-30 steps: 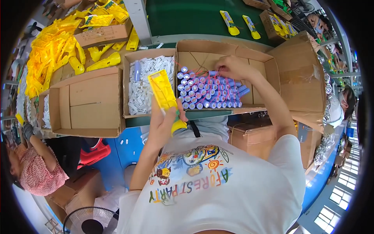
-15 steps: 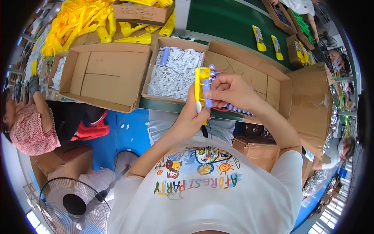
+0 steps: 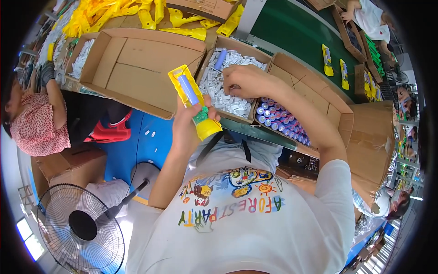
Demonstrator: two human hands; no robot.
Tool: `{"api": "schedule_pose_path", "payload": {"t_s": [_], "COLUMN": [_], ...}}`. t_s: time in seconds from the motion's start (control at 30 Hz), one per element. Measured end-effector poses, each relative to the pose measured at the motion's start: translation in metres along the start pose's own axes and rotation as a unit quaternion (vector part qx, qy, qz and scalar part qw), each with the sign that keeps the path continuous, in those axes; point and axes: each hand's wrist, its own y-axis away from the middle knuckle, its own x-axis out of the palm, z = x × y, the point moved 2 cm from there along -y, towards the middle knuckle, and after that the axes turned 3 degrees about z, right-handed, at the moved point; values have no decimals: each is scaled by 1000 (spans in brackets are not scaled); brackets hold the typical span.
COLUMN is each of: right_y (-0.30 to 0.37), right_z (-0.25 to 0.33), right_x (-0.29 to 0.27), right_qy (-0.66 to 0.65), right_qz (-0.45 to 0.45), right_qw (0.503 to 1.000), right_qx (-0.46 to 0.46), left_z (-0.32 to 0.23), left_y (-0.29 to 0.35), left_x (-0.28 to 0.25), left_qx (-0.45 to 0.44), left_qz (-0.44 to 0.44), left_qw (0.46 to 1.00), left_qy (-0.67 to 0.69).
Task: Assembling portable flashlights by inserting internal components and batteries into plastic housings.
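Note:
My left hand (image 3: 183,127) grips a yellow plastic flashlight-like housing (image 3: 209,130), tilted with its open side up. Inside it lie a purple cylindrical battery (image 3: 188,89) and a small green circuit board (image 3: 201,115). My right hand (image 3: 250,81) is down at the small white plastic parts (image 3: 233,104) that fill a cardboard box, its fingers curled. What its fingertips pinch, if anything, is hidden. One loose purple battery (image 3: 220,60) lies on those parts. Rows of purple batteries (image 3: 276,119) stand in the box on the right, under my right forearm.
On the left is a shallow cardboard box (image 3: 150,55). Yellow housings (image 3: 98,16) are heaped at the far left. A green conveyor (image 3: 292,32) at the far right carries filled housings (image 3: 327,60). A co-worker (image 3: 39,118) sits left, near a fan (image 3: 82,226).
My right hand has left the housing and moved over to the white parts. My left hand has shifted left with the housing, turning its open side up. The view has shifted too.

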Motion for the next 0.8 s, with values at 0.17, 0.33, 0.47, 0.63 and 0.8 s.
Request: {"api": "schedule_pose_path", "payload": {"t_s": [0.17,0.33,0.47,0.63,0.8], "right_y": [12,22,36,45,35], "right_z": [-2,-2,5,9,24], "right_x": [-5,-6,-4,0,0], "right_qy": [-72,-410,-510,-542,-592], "right_qz": [-64,-88,-142,-159,-280], "right_qw": [995,907,848,825,751], "right_qx": [6,25,-2,-4,83], "left_z": [8,11,14,15,25], "left_y": [6,9,10,7,0], "left_x": [-1,-1,3,15,16], "left_qx": [-19,-21,-26,7,-25], "left_qz": [3,21,34,36,58], "left_qw": [1000,999,996,993,980], "left_qy": [6,-36,-82,-116,-190]}}
